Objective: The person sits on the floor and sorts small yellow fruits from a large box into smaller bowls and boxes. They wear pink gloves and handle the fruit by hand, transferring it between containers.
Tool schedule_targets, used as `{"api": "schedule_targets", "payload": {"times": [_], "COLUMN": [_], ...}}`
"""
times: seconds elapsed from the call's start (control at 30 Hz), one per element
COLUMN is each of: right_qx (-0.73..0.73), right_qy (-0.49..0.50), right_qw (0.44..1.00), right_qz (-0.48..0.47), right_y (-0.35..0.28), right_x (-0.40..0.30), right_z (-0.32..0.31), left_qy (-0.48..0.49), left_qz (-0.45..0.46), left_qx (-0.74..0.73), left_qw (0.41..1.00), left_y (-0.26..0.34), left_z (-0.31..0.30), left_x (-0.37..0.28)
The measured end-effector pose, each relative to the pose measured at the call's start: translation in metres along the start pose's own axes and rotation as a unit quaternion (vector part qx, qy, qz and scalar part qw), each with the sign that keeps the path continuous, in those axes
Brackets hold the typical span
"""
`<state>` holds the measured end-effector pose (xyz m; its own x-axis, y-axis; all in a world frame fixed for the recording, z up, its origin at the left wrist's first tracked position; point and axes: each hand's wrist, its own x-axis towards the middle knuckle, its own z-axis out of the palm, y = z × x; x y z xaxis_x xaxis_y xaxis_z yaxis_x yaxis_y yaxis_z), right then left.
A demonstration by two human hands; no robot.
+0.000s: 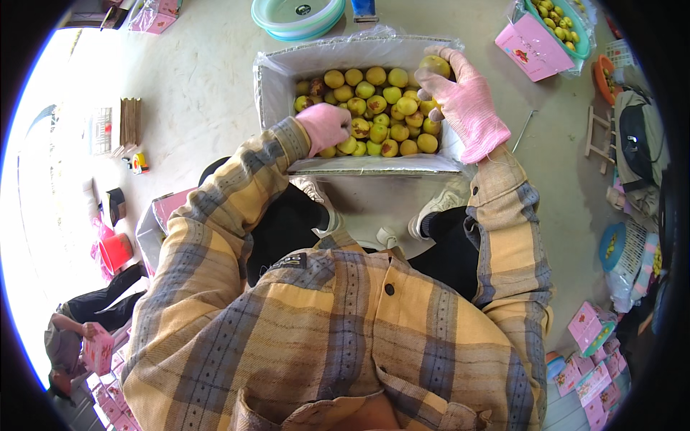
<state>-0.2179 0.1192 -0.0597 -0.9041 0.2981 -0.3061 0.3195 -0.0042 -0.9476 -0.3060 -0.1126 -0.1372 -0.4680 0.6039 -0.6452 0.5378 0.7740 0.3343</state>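
Observation:
A cardboard box (pixel 269 97) lined with clear plastic stands on the floor before me, holding many round yellow-green fruits (pixel 376 104), some with brown patches. My left hand (pixel 325 128), in a pink glove, is over the box's left part with its fingers curled down at the fruits; whether it grips one is hidden. My right hand (pixel 458 97), gloved in pink too, is at the right end of the box. Its thumb and fingers hold a yellow-green fruit (pixel 434 65) above the others.
Stacked round basins (pixel 298 19) stand beyond the box. A pink box (pixel 533 46) with a fruit-filled green basin is at the upper right. A metal rod (pixel 524 131) lies right of my box. Another person (pixel 67 345) holds a pink box at the lower left.

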Motion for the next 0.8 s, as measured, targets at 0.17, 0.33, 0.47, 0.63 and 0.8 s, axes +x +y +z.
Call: {"api": "schedule_targets", "payload": {"times": [0.17, 0.33, 0.47, 0.63, 0.8], "right_qx": [0.003, -0.008, -0.005, 0.001, 0.026], "right_qy": [-0.008, 0.000, -0.005, -0.012, 0.008], "right_qw": [1.000, 1.000, 1.000, 1.000, 1.000], "right_qz": [0.010, 0.005, 0.000, -0.004, -0.016], "right_y": [0.000, 0.002, 0.000, -0.001, -0.003], "right_x": [0.002, 0.001, 0.000, -0.001, -0.004], "right_z": [0.003, 0.000, 0.000, -0.001, -0.008], "left_qy": [-0.052, -0.088, -0.105, -0.125, -0.059], "left_qz": [0.017, -0.027, -0.057, -0.070, -0.057], "left_qx": [0.172, 0.136, 0.106, 0.053, 0.045], "left_qw": [0.984, 0.986, 0.987, 0.988, 0.996], "left_y": [0.005, 0.025, 0.023, 0.013, 0.012], "left_z": [0.026, 0.010, 0.014, 0.018, 0.011], "left_x": [-0.009, -0.005, -0.004, 0.004, 0.006]}}
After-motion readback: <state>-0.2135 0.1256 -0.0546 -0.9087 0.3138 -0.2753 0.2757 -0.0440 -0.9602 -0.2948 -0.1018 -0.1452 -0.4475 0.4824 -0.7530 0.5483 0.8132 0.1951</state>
